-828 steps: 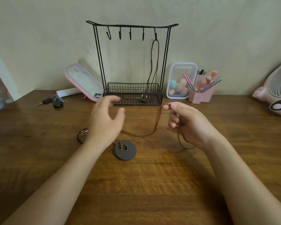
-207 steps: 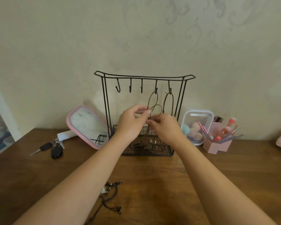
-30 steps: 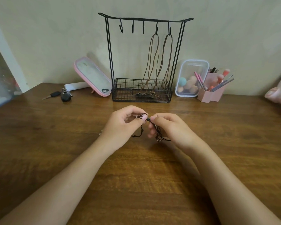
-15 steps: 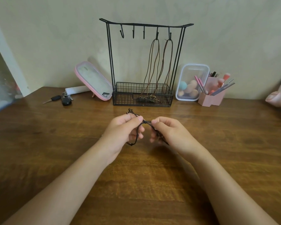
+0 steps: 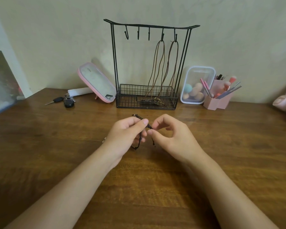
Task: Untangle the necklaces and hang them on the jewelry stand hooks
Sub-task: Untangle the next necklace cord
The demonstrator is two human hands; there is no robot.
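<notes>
The left hand (image 5: 127, 134) and right hand (image 5: 172, 138) both pinch the dark necklace (image 5: 139, 141) at 6 o'clock from the jewelry stand (image 5: 151, 26). It looks knotted, though that is hard to see. Pulling too hard could make the tangle tighter or snap the necklace

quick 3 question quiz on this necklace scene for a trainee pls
1. How many hooks on the jewelry stand are free?
2. True or false: no hand touches the black necklace.
3. What stands just right of the stand? A a lamp, B a clear box of sponges, C a book.
Key: 1 three; 2 false, the left hand and right hand pinch it; 3 B.
</notes>
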